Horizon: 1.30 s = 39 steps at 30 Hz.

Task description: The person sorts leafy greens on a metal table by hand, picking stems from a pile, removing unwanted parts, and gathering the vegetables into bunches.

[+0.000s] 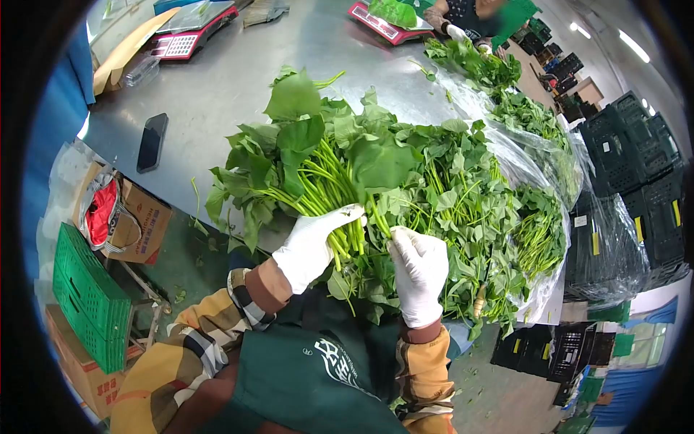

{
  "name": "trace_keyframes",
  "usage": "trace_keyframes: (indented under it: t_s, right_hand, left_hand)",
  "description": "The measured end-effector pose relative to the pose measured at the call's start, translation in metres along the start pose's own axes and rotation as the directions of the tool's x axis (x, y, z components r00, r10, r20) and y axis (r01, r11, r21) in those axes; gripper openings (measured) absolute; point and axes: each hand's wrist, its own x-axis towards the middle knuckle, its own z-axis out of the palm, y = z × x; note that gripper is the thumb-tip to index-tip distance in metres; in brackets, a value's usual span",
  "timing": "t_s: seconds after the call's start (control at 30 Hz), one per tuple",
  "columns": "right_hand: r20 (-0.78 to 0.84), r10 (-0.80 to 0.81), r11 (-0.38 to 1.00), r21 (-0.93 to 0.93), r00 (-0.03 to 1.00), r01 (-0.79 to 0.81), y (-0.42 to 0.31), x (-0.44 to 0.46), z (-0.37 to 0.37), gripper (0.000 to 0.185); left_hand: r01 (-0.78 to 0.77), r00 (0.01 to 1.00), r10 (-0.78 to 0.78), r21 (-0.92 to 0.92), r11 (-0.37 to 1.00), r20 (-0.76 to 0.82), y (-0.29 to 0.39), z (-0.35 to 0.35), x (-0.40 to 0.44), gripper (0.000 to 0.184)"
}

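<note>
My left hand (312, 242), in a white glove, is closed around a bunch of leafy green stems (318, 177). Its cut ends stick out below the fingers and its broad leaves fan out above. Just right of it, my right hand (419, 271), also gloved in white, pinches the lower end of a leafy stem (379, 217) whose large leaf overlaps the bunch. Beneath and to the right of both hands lies a big heap of the same leafy greens (463, 188), partly on clear plastic sheeting (506, 148).
A phone (152, 142) lies on the metal table (217, 87). Red scales (189, 40) stand at the back. Across the table a co-worker's gloved hand (457, 32) is near more greens. Green crates (90, 296) stand at lower left, dark crates (625, 155) at right.
</note>
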Motion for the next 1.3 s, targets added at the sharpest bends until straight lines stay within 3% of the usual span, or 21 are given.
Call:
trace_keyframes:
  t_s: [0.07,0.1,0.17,0.23,0.33,0.37,0.47,0.5,0.6,0.63,0.67,0.73,0.8,0.87,0.93,1.0,1.03,1.07,1.1,1.13,1.3]
  right_hand:
    - [-0.002,-0.042,0.999,0.022,0.999,0.042,-0.002,0.000,0.002,0.029]
    - [0.055,0.176,0.962,0.201,0.983,-0.184,-0.004,-0.001,0.001,0.028]
    - [0.269,0.526,0.658,0.473,0.807,-0.586,-0.010,-0.008,-0.003,0.029]
    - [0.558,0.627,0.172,0.582,0.544,-0.795,-0.006,-0.004,-0.008,0.038]
    - [0.657,0.642,-0.025,0.533,0.395,-0.846,0.002,-0.001,-0.003,0.039]
    - [0.652,0.604,0.007,0.570,0.458,-0.821,0.001,-0.001,0.001,0.036]
    - [0.720,0.533,0.103,0.467,0.445,-0.878,0.010,-0.009,0.007,0.028]
    - [0.609,0.616,0.280,0.424,0.500,-0.861,0.010,-0.011,0.006,0.022]
    - [0.362,0.746,0.261,0.613,0.559,-0.745,0.009,-0.008,0.004,0.019]
    - [0.314,0.792,0.114,0.765,0.523,-0.633,0.010,-0.011,-0.004,0.017]
    - [0.267,0.818,0.006,0.881,0.510,-0.472,0.014,-0.015,-0.015,0.018]
    - [0.219,0.744,-0.233,0.971,0.631,-0.063,0.032,-0.016,-0.052,0.014]
    - [0.120,0.786,-0.450,0.783,0.606,0.429,0.051,-0.020,-0.088,0.021]
    - [0.039,0.864,-0.298,0.843,0.501,0.448,0.046,-0.014,-0.111,0.050]
    - [0.054,0.863,-0.174,0.965,0.503,0.195,0.027,-0.004,-0.099,0.056]
    - [0.140,0.782,-0.008,0.977,0.608,-0.214,0.029,-0.017,-0.066,0.048]
    - [0.092,0.814,0.333,0.735,0.573,-0.591,0.001,-0.003,-0.055,0.030]
    - [0.106,0.773,0.441,0.619,0.626,-0.649,-0.015,0.001,-0.040,0.025]
    - [0.117,0.638,0.647,0.455,0.761,-0.612,-0.022,0.001,-0.028,0.035]
    - [0.064,0.409,0.877,0.249,0.911,-0.411,-0.024,0.004,-0.017,0.039]
    - [0.007,0.360,0.928,0.101,0.933,-0.359,-0.022,-0.012,0.018,0.026]
  left_hand:
    - [-0.041,0.999,0.042,0.020,0.999,-0.009,0.002,0.001,0.001,0.020]
    - [-0.063,0.998,0.063,0.031,0.998,-0.013,0.003,0.002,0.001,0.019]
    - [0.001,1.000,0.000,-0.037,0.999,0.026,0.004,-0.006,0.006,0.018]
    - [0.057,0.998,-0.057,-0.034,0.998,0.008,0.006,-0.001,0.004,0.018]
    - [0.087,0.996,-0.087,0.017,0.996,0.023,-0.004,-0.009,0.009,0.021]
    - [0.114,0.991,-0.112,-0.029,0.993,0.075,-0.006,-0.014,0.008,0.021]
    - [0.123,0.990,-0.127,0.065,0.990,0.054,-0.001,-0.003,0.000,0.019]
    - [0.108,0.994,-0.110,0.108,0.988,0.008,-0.005,-0.003,0.003,0.018]
    - [0.019,0.997,-0.020,0.012,1.000,0.077,-0.006,-0.019,0.010,0.019]
    - [0.047,0.998,-0.047,-0.009,0.999,-0.030,0.003,-0.011,0.011,0.019]
    - [0.031,1.000,-0.031,-0.091,0.995,0.000,0.007,-0.017,0.017,0.017]
    - [-0.020,1.000,0.020,-0.213,0.977,0.000,0.021,-0.022,0.019,0.013]
    - [-0.090,0.996,0.085,-0.228,0.970,-0.032,0.024,-0.020,0.019,0.014]
    - [-0.056,0.998,0.051,-0.246,0.968,-0.028,0.023,-0.017,0.017,0.014]
    - [0.056,0.998,-0.058,-0.189,0.980,-0.008,0.014,-0.013,0.016,0.017]
    - [0.083,0.997,-0.083,-0.064,0.995,-0.003,0.004,-0.007,0.011,0.017]
    - [0.079,0.996,-0.080,-0.035,0.996,-0.028,0.000,-0.001,0.009,0.020]
    - [0.089,0.996,-0.089,-0.021,0.996,0.000,-0.004,-0.001,0.008,0.022]
    - [0.079,0.997,-0.079,0.000,0.997,-0.014,-0.006,0.003,0.005,0.021]
    - [0.065,0.998,-0.064,0.021,0.998,-0.029,-0.006,0.007,0.003,0.021]
    - [-0.014,1.000,0.014,0.016,1.000,0.009,-0.016,-0.004,0.007,0.017]
